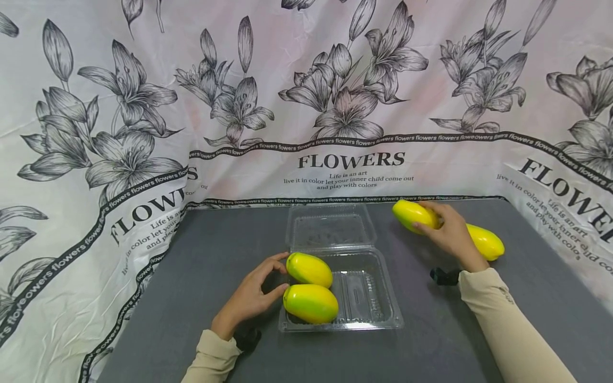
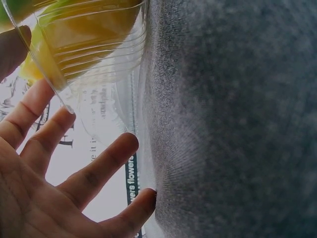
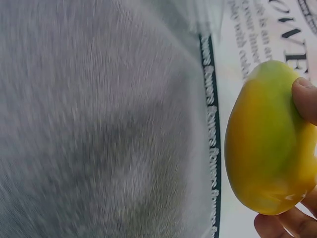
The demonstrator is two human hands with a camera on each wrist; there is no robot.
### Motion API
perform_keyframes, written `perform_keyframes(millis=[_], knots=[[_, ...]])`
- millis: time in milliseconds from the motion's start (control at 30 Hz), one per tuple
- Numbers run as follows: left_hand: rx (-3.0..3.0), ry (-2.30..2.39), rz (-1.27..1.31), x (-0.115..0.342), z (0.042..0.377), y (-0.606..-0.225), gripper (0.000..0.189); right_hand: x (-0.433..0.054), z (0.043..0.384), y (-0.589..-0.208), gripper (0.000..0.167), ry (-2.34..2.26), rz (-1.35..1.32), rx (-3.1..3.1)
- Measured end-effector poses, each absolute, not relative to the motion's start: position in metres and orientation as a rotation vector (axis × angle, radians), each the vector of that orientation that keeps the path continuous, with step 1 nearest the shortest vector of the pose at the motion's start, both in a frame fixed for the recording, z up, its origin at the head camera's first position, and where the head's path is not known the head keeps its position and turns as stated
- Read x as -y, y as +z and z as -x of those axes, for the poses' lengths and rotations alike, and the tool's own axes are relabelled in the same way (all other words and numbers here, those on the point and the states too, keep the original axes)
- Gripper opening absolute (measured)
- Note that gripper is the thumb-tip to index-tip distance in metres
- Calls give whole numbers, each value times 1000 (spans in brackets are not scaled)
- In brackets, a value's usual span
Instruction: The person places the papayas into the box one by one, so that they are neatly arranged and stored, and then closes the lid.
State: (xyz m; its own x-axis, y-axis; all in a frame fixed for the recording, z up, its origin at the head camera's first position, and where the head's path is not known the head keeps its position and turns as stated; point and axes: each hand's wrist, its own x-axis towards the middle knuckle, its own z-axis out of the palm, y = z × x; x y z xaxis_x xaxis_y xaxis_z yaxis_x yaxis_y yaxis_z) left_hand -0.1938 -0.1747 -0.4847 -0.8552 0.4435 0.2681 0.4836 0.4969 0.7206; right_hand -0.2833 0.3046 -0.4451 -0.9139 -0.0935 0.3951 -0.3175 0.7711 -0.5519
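Note:
My right hand (image 1: 447,229) grips a yellow-green mango (image 1: 413,215) by its right end; in the right wrist view the mango (image 3: 270,139) appears raised off the table, thumb on one side and fingers on the other. Another yellow mango (image 1: 486,242) lies behind that hand, partly hidden. Two more mangoes, an upper one (image 1: 310,269) and a lower one (image 1: 311,304), sit side by side in the left part of a clear plastic clamshell box (image 1: 390,290). Beside the box's left edge is my left hand (image 1: 254,292), fingers spread, fingertips at the rim (image 2: 59,96).
The box's clear lid (image 1: 331,226) is folded back behind it on the grey table (image 1: 215,229). A white flower-printed cloth (image 1: 354,170) hangs along the back and sides. Each wrist carries a black device, such as the right one (image 1: 444,276).

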Motion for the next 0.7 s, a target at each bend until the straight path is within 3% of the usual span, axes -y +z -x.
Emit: perform_keyframes(millis=[700], knots=[[2710, -1318, 816, 175, 195, -486, 30, -252, 240, -430, 60, 1137, -379, 2566]])
